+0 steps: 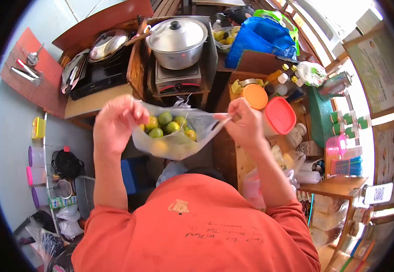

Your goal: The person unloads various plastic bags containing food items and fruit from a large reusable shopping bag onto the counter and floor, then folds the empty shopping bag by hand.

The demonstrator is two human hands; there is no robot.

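Observation:
A clear plastic bag [178, 147] hangs between my two hands in front of my chest, its mouth spread wide. Several small green and yellow-orange citrus fruits [165, 119] lie inside it. The bag's left edge is pinched in my left hand [120, 120], level with the fruit. On the other side my right hand [243, 122] grips the bag's right corner, which is drawn out to a point between thumb and fingers.
Beyond the bag, a lidded pot [178, 45] sits on a stove [178, 80], with a covered pan [108, 45] to its left. Orange-lidded [255, 96] and red-lidded [280, 115] containers stand close beside my right hand. A blue bag [258, 41] is at the back.

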